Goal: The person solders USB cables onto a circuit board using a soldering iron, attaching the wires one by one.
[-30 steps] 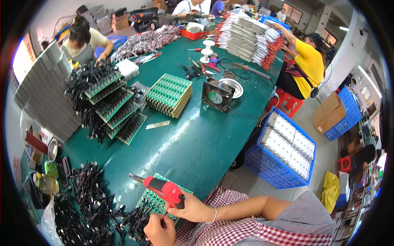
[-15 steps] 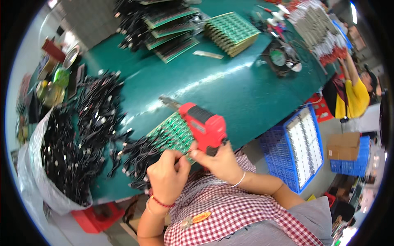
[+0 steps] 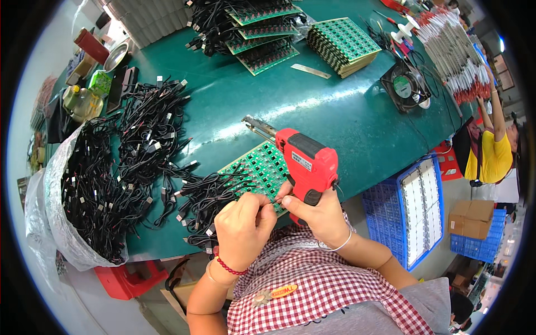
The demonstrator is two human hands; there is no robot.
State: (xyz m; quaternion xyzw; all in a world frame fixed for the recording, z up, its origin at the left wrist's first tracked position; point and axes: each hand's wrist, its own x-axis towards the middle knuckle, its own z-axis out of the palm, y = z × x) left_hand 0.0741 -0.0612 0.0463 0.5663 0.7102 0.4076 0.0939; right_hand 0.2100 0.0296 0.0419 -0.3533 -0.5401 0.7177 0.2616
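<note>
My right hand point(image 3: 325, 219) is wrapped round the grip of a red and black soldering gun point(image 3: 304, 159), whose metal tip points away to the far left, above the table. My left hand point(image 3: 243, 226) is closed in a pinch at the near edge of a green circuit board panel point(image 3: 257, 163). What its fingertips hold is too small to make out. The thumb and fingertips of both hands nearly meet there. Black cables point(image 3: 204, 198) trail off the panel's left side, their thin ends lying over it.
Loose black USB cables point(image 3: 148, 139) heap at the left, beside a plastic bag point(image 3: 53, 184) of more. Stacked cabled boards point(image 3: 268, 39), bare panels point(image 3: 346, 44), a metal ruler point(image 3: 310, 71) and a fan point(image 3: 403, 86) lie farther back. A blue crate point(image 3: 385, 215) stands right; beyond, a person in yellow point(image 3: 496, 153).
The whole scene has shifted right in the picture and is sharper. Both hands and the soldering gun keep about the same place over the panel.
</note>
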